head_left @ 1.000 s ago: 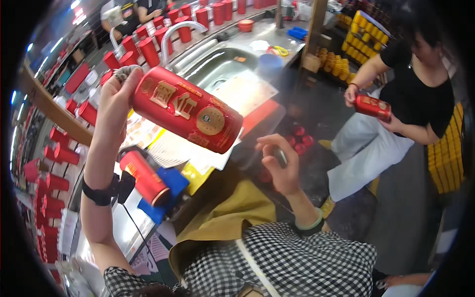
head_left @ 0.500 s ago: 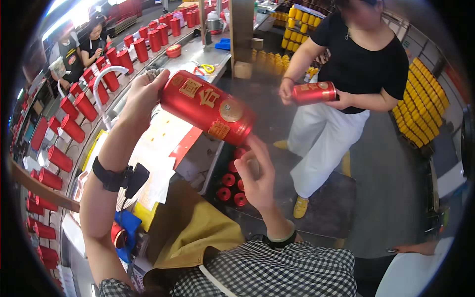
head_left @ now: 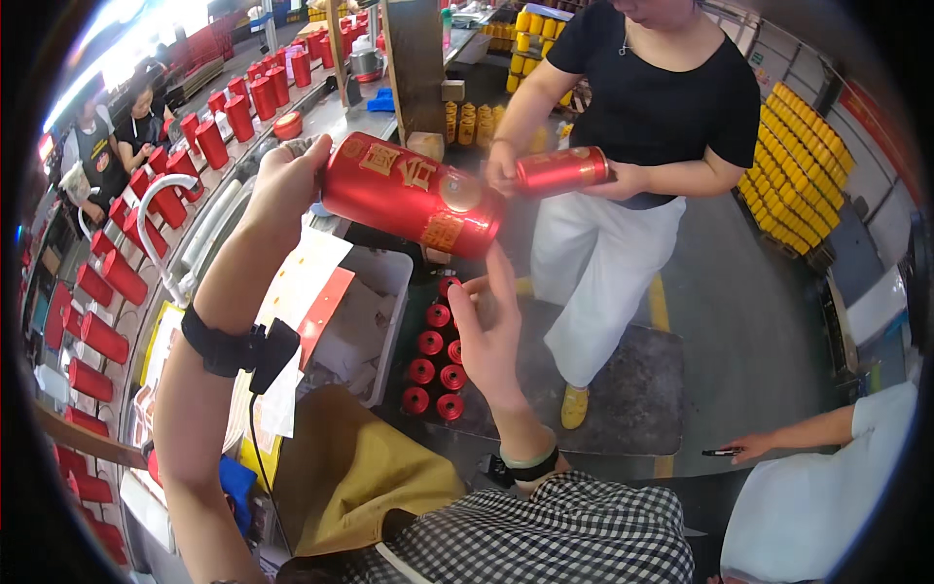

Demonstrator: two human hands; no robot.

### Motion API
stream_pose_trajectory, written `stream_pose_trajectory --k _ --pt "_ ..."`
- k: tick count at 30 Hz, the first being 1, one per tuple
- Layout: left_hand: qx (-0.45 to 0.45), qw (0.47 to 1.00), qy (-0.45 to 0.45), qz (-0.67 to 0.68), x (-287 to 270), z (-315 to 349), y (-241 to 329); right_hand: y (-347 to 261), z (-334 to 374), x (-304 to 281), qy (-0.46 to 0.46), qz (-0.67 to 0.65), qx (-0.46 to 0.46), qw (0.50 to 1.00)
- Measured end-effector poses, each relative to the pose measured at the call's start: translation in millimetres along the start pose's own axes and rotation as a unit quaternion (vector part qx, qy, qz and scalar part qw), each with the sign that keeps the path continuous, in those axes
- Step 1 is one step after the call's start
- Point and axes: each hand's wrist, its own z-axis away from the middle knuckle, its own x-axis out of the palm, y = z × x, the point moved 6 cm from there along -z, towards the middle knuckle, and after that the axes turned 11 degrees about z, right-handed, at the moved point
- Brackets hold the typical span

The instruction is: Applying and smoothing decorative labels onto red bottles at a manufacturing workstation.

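My left hand [head_left: 284, 183] is closed around the upper left end of a red bottle [head_left: 409, 195], holding it up and tilted. The bottle is a shiny cylinder with raised gold characters and a round gold emblem. My right hand [head_left: 491, 336] has its fingers apart, with a fingertip at or just under the bottle's lower right end; whether it touches I cannot tell. Facing me, a person in a black top holds a similar red bottle [head_left: 562, 171] sideways in both hands. Behind the lifted bottle, papers [head_left: 287, 292] lie on the bench.
Several red bottles [head_left: 430, 343] stand low beside the bench. A white bin [head_left: 394, 292] holds scraps. Rows of red bottles [head_left: 122, 277] line the conveyor at left. Yellow bottles [head_left: 798, 161] are stacked at right. Another person's hand [head_left: 754, 448] is at lower right, holding a small dark object.
The view has shifted, so the bench and floor bottles show more. My hands keep the bottle in much the same pose. The facing person's bottle appears closer to mine.
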Motion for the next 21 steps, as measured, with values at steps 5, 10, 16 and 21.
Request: stream_pose_trajectory --k 5,10,16,21 --pt "0.003 0.999 -0.044 0.029 20.9 -10.9 -0.3 16.9 -12.7 -7.4 0.009 -0.033 0.094 0.995" --pt "0.023 0.997 -0.078 -0.006 30.7 -18.1 6.6 19.8 -21.6 -15.9 0.047 -0.06 0.095 0.993" --pt "0.059 0.988 -0.093 0.111 52.8 -1.8 27.0 9.5 -19.5 -21.8 0.065 -0.051 0.101 0.991" --pt "0.084 0.982 -0.148 0.081 53.3 10.6 37.2 -10.9 -12.3 -26.4 0.094 -0.044 0.08 0.991"
